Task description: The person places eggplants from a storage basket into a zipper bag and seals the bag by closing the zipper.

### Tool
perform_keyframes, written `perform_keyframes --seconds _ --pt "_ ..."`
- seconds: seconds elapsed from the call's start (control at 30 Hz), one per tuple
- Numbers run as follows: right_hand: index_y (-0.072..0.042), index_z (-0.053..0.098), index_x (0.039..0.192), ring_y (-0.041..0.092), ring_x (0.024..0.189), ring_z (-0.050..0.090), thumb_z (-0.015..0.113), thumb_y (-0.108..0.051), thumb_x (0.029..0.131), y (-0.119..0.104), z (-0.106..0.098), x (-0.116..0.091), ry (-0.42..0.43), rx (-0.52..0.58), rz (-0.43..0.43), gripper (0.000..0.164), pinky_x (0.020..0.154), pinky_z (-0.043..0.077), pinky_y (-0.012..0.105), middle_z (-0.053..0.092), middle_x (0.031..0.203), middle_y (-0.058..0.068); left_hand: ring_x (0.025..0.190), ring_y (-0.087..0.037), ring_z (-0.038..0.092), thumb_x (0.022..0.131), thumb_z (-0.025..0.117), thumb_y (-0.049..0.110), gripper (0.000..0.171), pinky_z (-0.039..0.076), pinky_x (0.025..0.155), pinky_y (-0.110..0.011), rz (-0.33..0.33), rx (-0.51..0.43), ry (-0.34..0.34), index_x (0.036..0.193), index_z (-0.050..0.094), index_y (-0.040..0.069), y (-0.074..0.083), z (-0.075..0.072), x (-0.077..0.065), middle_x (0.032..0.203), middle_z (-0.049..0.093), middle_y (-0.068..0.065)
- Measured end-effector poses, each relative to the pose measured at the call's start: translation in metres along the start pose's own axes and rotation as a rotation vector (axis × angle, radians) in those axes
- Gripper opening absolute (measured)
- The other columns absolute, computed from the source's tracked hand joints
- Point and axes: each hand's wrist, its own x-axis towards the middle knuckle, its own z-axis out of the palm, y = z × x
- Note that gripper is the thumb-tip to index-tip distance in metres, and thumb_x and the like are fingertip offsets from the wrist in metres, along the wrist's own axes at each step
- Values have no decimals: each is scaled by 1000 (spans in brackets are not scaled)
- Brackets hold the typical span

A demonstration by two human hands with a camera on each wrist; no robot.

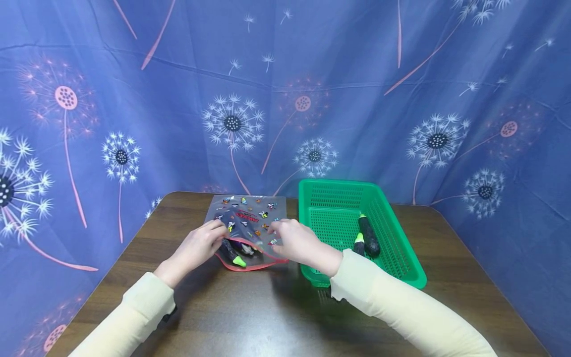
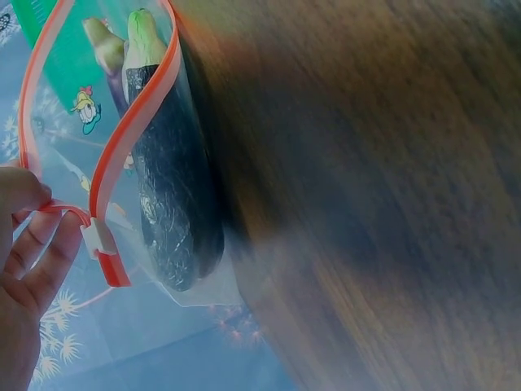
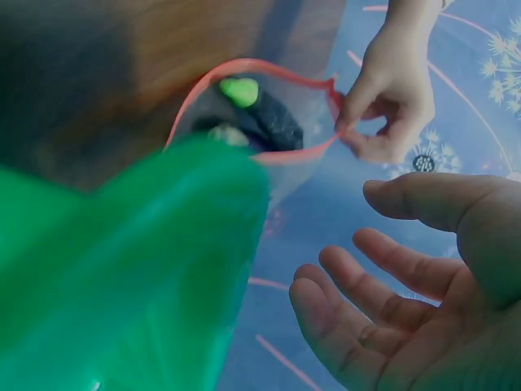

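Observation:
A clear zip bag with cartoon prints and a red zip edge lies on the table, its mouth gaping toward me. Inside are a dark eggplant with a pale green stem end and a second, purplish eggplant beside it. My left hand pinches the red edge at the bag's left corner, close to the white slider. Over the bag's right side hovers my right hand, fingers spread and loosely bent with nothing between them, as the right wrist view shows.
Right of the bag stands a green plastic basket holding a dark eggplant and another one, partly hidden by my right sleeve. The brown wooden table backs onto a blue dandelion-print cloth.

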Motion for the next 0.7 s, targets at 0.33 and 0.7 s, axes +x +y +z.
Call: perform_keyframes --seconds 0.33,0.7 --pt "-13 65 110 16 80 58 73 -17 78 28 -19 -13 17 37 82 33 55 44 28 64 99 5 78 -11 55 69 68 -7 27 50 60 -31 -2 -3 9 83 62 16 -1 1 1 84 57 6" --pt "-7 60 120 24 89 62 69 -15 79 73 -32 -23 -31 62 115 43 60 45 29 62 114 14 78 -12 57 67 70 -7 28 49 60 -32 11 -11 34 83 63 15 -3 4 0 84 58 6"
